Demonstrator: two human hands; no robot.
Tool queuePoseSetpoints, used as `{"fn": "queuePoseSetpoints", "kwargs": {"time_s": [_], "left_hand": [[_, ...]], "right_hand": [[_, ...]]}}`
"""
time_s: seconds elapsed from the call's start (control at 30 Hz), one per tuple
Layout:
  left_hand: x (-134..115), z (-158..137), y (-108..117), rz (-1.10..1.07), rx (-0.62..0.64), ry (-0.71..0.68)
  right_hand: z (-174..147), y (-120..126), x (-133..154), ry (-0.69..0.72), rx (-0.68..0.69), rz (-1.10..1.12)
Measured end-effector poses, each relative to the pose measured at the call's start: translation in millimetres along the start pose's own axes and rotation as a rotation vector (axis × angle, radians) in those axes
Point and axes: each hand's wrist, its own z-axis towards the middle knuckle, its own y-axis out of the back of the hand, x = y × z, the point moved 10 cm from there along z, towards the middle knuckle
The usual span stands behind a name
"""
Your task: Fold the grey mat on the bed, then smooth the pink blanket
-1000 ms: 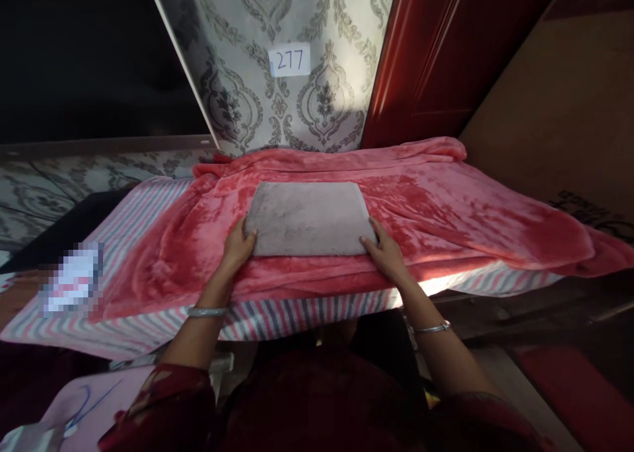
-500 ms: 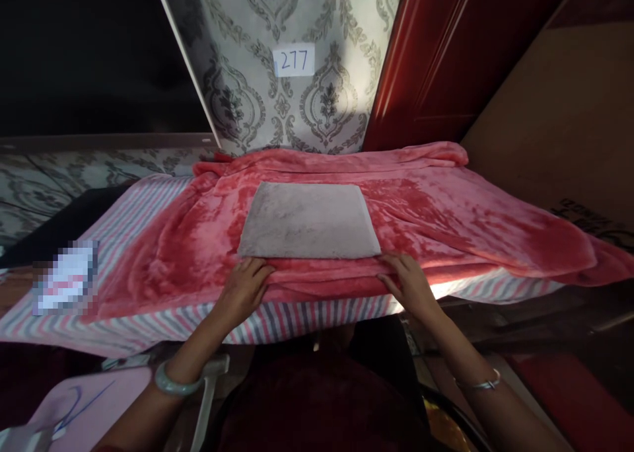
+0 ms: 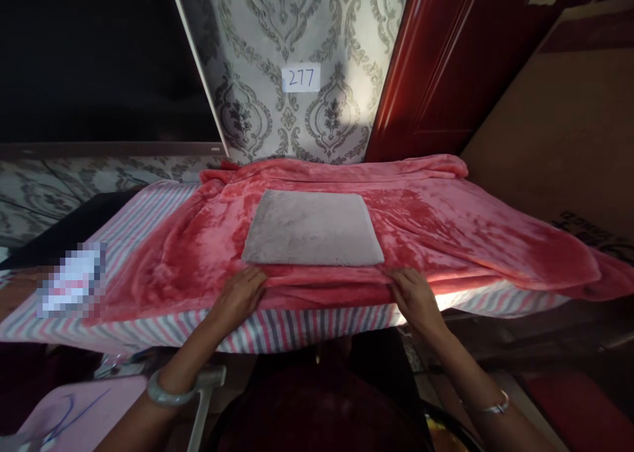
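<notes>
A pink-red plush blanket (image 3: 456,234) lies spread over a striped cloth (image 3: 297,330). On the blanket rests a flat grey rectangle with a soft-looking surface, perhaps a folded cloth or mat (image 3: 317,228). My left hand (image 3: 242,292) is closed on the blanket's front fold, just below the grey piece's near left corner. My right hand (image 3: 412,297) grips the same fold below the near right corner. Between both hands the fold runs nearly straight. The fingertips of each hand are partly sunk in the plush.
Behind the blanket is a patterned wall with a paper marked 277 (image 3: 301,77). A dark screen (image 3: 99,62) stands at the left, a red door (image 3: 421,62) and a large cardboard box (image 3: 559,128) at the right. A pink chair (image 3: 74,412) is at lower left.
My hands have moved slightly apart and closed more firmly on the front fold. The blanket edge between them looks straighter. The whole view has shifted a little.
</notes>
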Motion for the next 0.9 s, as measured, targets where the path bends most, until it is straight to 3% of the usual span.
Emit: {"fn": "queuePoseSetpoints", "kwargs": {"time_s": [0.2,0.33,0.53,0.67,0.8,0.9], "left_hand": [[-21.9,-14.3,29.6,0.098,-0.186,-0.095],[-27.6,-25.7,15.7,0.119,-0.128,-0.125],[-8.2,-32.2,-1.2,0.097,-0.019,-0.043],[5.2,-34.4,-0.3,0.101,-0.041,0.025],[8.0,-23.4,16.6,-0.06,-0.067,0.047],[-1.5,-11.6,52.4,-0.146,-0.094,0.0]], "right_hand": [[-9.5,26.1,-1.2,-0.04,-0.137,0.001],[-18.5,18.8,1.6,0.012,-0.123,-0.008],[-21.8,3.8,7.5,0.074,-0.099,-0.059],[-8.2,-6.6,23.0,0.191,-0.078,-0.058],[11.8,-2.9,25.4,0.239,-0.112,0.022],[25.2,22.7,22.9,0.224,-0.166,0.036]]}}
